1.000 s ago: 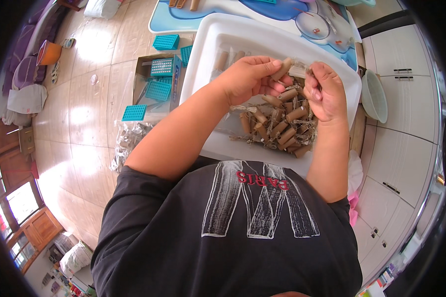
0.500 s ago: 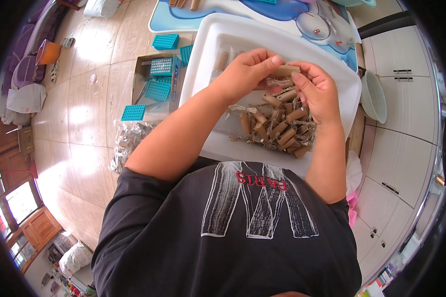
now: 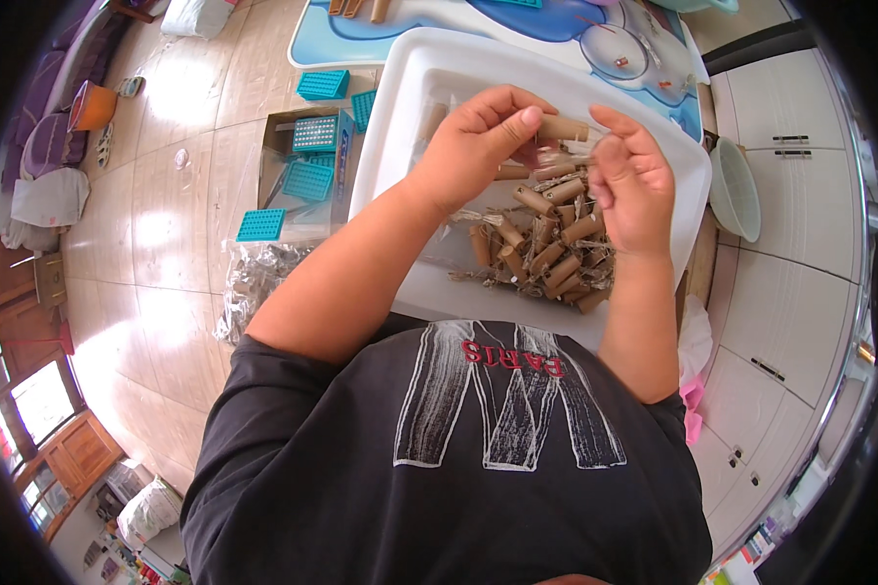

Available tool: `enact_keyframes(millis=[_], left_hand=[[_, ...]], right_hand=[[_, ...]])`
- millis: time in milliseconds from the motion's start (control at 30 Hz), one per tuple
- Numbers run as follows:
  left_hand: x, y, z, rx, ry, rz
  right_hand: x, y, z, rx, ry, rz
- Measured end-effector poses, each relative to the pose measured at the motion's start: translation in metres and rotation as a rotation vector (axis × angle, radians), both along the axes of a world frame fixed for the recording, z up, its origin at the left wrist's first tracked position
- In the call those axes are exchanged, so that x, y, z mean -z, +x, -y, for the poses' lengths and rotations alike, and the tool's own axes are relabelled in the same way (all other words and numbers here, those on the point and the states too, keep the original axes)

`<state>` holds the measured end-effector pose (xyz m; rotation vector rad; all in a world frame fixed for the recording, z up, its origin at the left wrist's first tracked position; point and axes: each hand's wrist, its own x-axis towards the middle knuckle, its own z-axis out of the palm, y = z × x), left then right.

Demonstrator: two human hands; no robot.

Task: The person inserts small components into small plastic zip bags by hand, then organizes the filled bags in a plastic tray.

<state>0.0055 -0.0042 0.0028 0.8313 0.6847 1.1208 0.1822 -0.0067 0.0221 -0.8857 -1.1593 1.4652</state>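
Note:
My left hand [image 3: 488, 141] is closed around a brown cardboard tube [image 3: 562, 128], held level above a white plastic tub. Just right of the tube's end, my right hand [image 3: 636, 180] has its index finger stretched out and apart from the thumb. The thumb is smeared by motion. A pale, blurred strand [image 3: 578, 148] hangs between the hands; whether the right thumb touches it I cannot tell. Below both hands lies a heap of similar brown tubes [image 3: 546, 258] with twine-like strings tangled among them. The white tub [image 3: 400, 107] holds the heap, and clear plastic film lies at its left.
A blue-and-white patterned table [image 3: 361, 44] stands beyond the tub. At the left, a cardboard box [image 3: 275, 146] holds teal perforated trays [image 3: 309, 180], above a clear bag of tubes [image 3: 254, 283]. A pale green basin [image 3: 735, 190] leans by white cabinets [image 3: 795, 214] at the right.
My right hand has moved slightly right, away from the tube, and its index finger has spread from the thumb. My left hand keeps the tube, now showing more of its length.

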Motion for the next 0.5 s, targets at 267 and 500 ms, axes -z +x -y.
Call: enact_keyframes(millis=[267, 500], left_hand=[[-0.003, -0.009, -0.003, 0.102, -0.011, 0.078], [-0.001, -0.01, -0.005, 0.14, -0.008, 0.075]], right_hand=[[0.004, 0.033, -0.017, -0.105, -0.077, -0.322], [0.002, 0.032, -0.014, -0.217, -0.086, -0.239]])
